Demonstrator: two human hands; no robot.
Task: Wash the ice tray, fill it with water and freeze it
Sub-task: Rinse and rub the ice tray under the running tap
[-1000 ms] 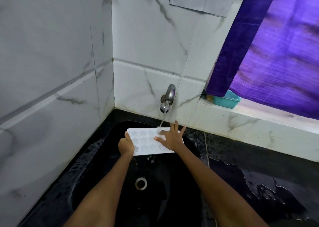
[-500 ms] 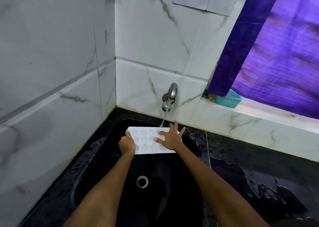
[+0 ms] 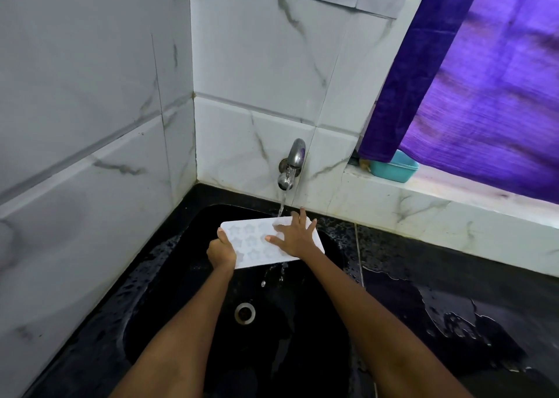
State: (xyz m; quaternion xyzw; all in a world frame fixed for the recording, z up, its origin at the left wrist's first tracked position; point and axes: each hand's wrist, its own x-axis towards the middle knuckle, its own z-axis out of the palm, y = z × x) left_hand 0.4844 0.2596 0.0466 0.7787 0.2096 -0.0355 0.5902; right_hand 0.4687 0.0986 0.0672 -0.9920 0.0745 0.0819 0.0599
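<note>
A white ice tray (image 3: 252, 243) with star-shaped cells is held flat over the black sink (image 3: 169, 279). My left hand (image 3: 221, 250) grips its left edge, thumb on top. My right hand (image 3: 295, 235) lies flat on the tray's right half with fingers spread. A thin stream of water runs from the metal tap (image 3: 292, 164) on the wall onto the tray's far edge beside my right fingers. Drops fall from the tray's near edge into the basin.
The drain (image 3: 245, 313) sits in the basin below the tray. A wet black counter (image 3: 447, 307) extends to the right. A teal tub (image 3: 393, 167) stands on the tiled ledge under a purple curtain (image 3: 484, 88). White tiled walls close the left and back.
My right hand has slid slightly across the tray's top under the running water. The tray and my left hand stay in about the same place.
</note>
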